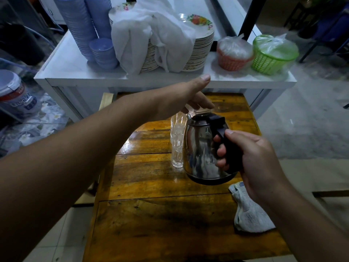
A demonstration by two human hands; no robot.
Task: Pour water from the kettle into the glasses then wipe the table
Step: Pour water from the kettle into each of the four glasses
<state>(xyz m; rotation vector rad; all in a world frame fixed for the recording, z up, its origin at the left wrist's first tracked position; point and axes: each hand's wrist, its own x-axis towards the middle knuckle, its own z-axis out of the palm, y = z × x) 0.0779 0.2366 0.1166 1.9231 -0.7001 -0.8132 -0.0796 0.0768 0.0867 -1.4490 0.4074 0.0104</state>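
Observation:
A steel kettle (202,148) with a black lid and handle hangs tilted just above the wooden table (151,214). My right hand (251,157) is closed around its handle. The spout points at the top of a tall clear glass (176,146) standing upright just left of the kettle. My left hand (185,97) reaches over from the left, fingers curled down onto the glass rim near the spout; the rim itself is mostly hidden. I cannot tell whether a second glass stands behind the kettle. A crumpled white cloth (249,212) lies at the table's right edge.
Wet patches shine on the table around the glass. Behind stands a white counter (75,72) with stacked blue bowls (90,31), plates under a white cloth (151,38), and an orange basket (234,53) and green basket (272,55). A bucket (15,91) sits on the floor at left.

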